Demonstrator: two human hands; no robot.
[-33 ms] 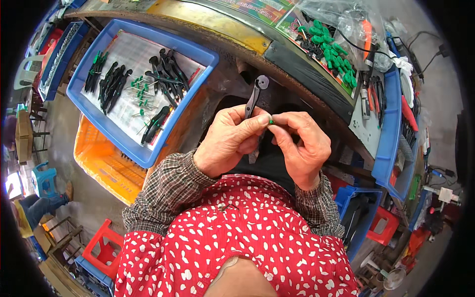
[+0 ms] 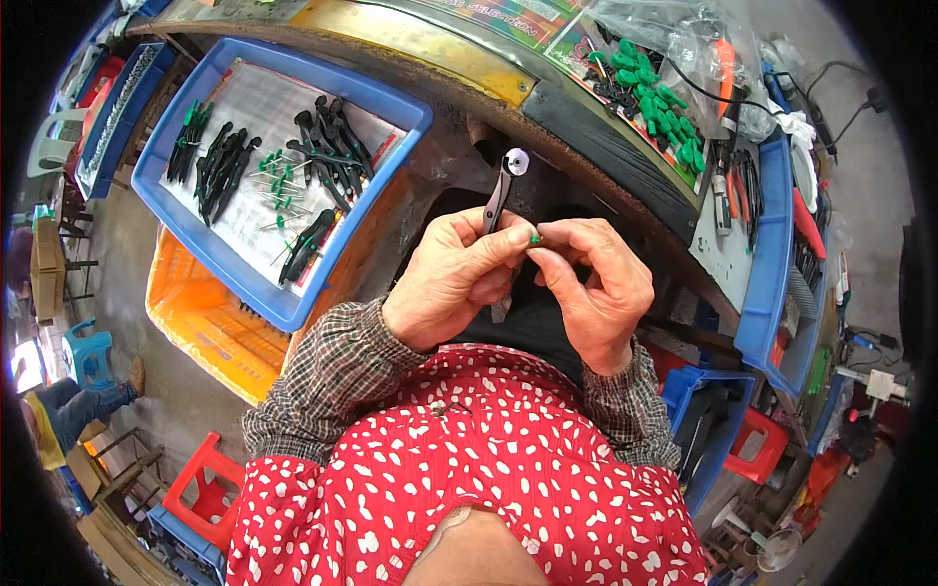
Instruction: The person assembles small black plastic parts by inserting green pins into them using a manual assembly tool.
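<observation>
Over my lap, my left hand is closed around a slim black tool with a rounded, shiny metal head that points up and away from me. Its lower end sticks out below the fingers. A tiny green part shows between the left thumb tip and the right fingertips. My right hand is pinched at that green part, thumb and forefinger together. How the green part sits against the tool is hidden by the fingers.
Left, a blue tray with black tools and green-headed pins rests on an orange crate. A bench edge runs ahead; green parts lie on it. A blue bin stands right. A red stool is lower left.
The tool's round metal head now catches a bright glint, where before it looked dull grey. Both hands stay in nearly the same place.
</observation>
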